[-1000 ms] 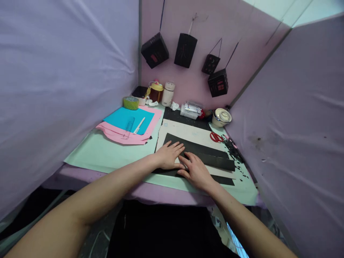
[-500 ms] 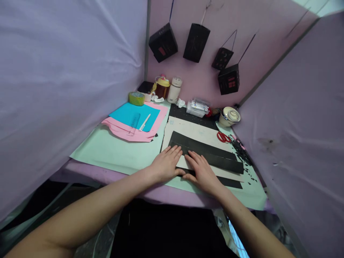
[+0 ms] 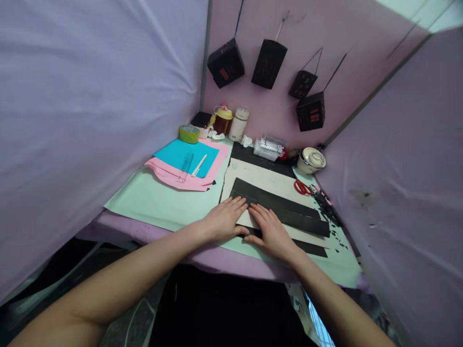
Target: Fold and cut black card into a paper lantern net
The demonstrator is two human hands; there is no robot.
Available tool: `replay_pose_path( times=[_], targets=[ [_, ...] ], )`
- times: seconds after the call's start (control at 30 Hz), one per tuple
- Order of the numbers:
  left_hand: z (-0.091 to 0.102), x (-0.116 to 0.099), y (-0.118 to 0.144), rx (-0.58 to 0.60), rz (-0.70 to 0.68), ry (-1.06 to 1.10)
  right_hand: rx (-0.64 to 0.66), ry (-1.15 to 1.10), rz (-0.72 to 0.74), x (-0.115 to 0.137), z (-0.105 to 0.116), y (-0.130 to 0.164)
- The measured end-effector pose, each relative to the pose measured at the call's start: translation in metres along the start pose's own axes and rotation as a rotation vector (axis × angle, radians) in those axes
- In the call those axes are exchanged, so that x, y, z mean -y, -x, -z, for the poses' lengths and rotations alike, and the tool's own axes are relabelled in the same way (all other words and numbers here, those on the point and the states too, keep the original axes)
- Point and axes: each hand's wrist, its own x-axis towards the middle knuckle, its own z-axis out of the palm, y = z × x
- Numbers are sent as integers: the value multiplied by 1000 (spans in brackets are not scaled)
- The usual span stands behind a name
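Observation:
A black sheet of paper point(image 3: 285, 206) with a lengthwise fold lies on a pale board point(image 3: 253, 168). My left hand point(image 3: 226, 219) rests flat, its fingertips on the sheet's left part near the front edge. Beside it my right hand point(image 3: 268, 226) lies with fingers stretched out, fingertips on the same edge a little further right. The two thumbs come close together over the near edge of the board. A second black strip point(image 3: 311, 248) shows at the board's front edge, partly hidden by my right hand.
Red-handled scissors point(image 3: 303, 187) and black paper scraps point(image 3: 325, 207) lie at the right. Blue paper point(image 3: 181, 156) on pink sheets point(image 3: 162, 176) carries a clear ruler point(image 3: 187, 166) and a white pen-like tool point(image 3: 199, 165). Behind stand a white bottle point(image 3: 238, 125) and a bowl point(image 3: 311, 161). Black boxes point(image 3: 269, 64) hang above.
My right hand has shifted slightly left along the paper's edge, nearer my left hand. The whole view has moved a little; the paper stays in place on the board.

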Motion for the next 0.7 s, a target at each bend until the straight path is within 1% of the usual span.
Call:
replay_pose_path(
  times=[0.13, 0.3, 0.37, 0.47, 0.57, 0.7],
  targets=[
    [1, 7, 6, -46, -2, -35, -36, 25, -30, 3, -4, -1],
    [1, 7, 11, -75, 8, -41, -41, 31, -44, 8, 1, -6],
    [1, 7, 13, -114, 31, -42, -56, 27, -26, 9, 2, -8],
    [3, 8, 16, -171, 82, -40, -91, 6, 48, 8, 2, -12],
    [3, 10, 18, -178, 89, -9, -117, -16, 100, 8, 2, -18],
    [3, 12, 20, -188, 98, 43, -139, -8, 93, 10, 4, -23]
  ],
)
